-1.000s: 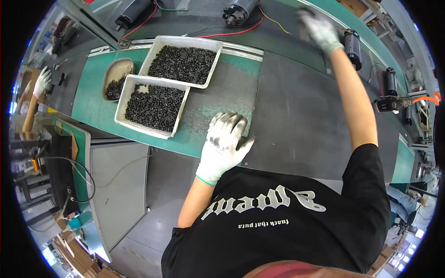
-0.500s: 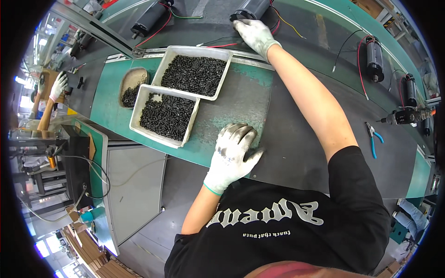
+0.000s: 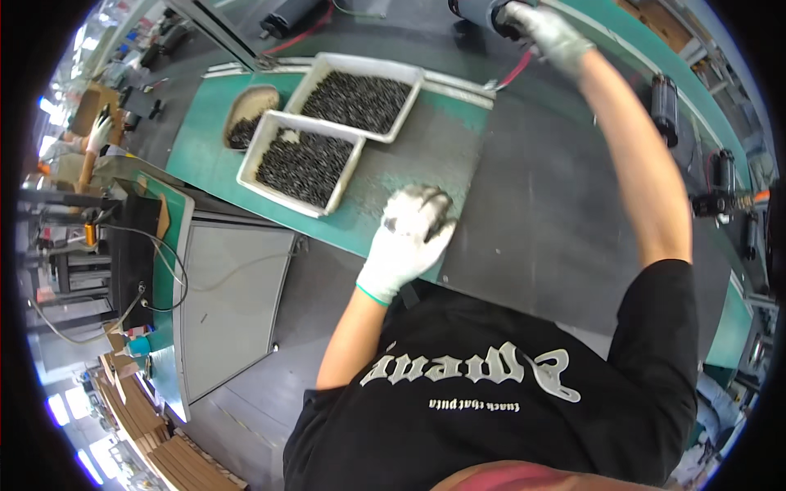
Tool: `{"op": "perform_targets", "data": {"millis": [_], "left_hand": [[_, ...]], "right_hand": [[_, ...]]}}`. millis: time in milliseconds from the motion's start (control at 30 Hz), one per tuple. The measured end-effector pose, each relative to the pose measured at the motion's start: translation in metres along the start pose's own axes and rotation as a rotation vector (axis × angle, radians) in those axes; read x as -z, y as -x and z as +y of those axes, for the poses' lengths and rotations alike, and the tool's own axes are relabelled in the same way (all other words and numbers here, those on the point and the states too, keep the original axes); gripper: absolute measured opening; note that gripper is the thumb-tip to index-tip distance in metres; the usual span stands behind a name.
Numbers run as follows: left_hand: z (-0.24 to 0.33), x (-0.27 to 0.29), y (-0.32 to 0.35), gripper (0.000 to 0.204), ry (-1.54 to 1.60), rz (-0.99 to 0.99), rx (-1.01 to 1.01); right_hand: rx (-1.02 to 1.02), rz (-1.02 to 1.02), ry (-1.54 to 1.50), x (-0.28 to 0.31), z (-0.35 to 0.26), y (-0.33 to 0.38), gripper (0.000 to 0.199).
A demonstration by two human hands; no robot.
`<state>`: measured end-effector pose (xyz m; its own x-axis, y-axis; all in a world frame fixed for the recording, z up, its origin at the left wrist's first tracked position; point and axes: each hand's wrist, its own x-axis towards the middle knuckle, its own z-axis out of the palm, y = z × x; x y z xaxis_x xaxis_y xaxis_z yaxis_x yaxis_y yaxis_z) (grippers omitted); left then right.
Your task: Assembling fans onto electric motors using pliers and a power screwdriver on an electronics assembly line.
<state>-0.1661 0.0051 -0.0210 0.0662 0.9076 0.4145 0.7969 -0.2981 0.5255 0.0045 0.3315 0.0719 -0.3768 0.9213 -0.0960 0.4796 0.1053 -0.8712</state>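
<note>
A dark grey cylindrical electric motor (image 3: 476, 11) lies at the far edge of the view, partly cut off. My gloved right hand (image 3: 550, 34), blurred by motion, is closed around its black end, and a red wire hangs below. On the worn green-and-grey bench board rests my gloved left hand (image 3: 413, 233), its fingers a little bent and its thumb apart, with nothing seen in it. To its left stand two white trays, the nearer tray (image 3: 266, 192) and the farther tray (image 3: 407, 127), both holding many small black parts. Beside them sits a small tan dish (image 3: 232, 114) with black rings.
Another motor (image 3: 288, 18) lies beyond a metal frame post (image 3: 214, 33). More motors (image 3: 665, 110) line the right side, near a power screwdriver (image 3: 720, 203). A grey cabinet panel (image 3: 233, 303) stands lower left. Far left, a co-worker's gloved hand (image 3: 100, 132) shows.
My right hand and the motor have moved right. My left hand's fingers look more bent. The whole view has shifted, and the blue-handled pliers no longer show.
</note>
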Motion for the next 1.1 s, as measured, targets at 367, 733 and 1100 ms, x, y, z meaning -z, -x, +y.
{"op": "perform_targets", "data": {"millis": [367, 733, 1100], "left_hand": [[0.011, -0.027, -0.011, 0.039, -0.015, 0.014, 0.04], [0.075, -0.145, -0.157, 0.074, -0.301, -0.413, -0.083], [0.074, 0.006, -0.03, 0.039, 0.641, -0.811, -0.238]], "right_hand": [[0.019, 0.074, 0.079, -0.031, 0.062, 0.225, 0.021], [0.007, 0.072, -0.259, 0.015, 0.011, 0.203, 0.022], [-0.042, 0.117, -0.111, -0.047, 0.083, 0.248, 0.018]]}}
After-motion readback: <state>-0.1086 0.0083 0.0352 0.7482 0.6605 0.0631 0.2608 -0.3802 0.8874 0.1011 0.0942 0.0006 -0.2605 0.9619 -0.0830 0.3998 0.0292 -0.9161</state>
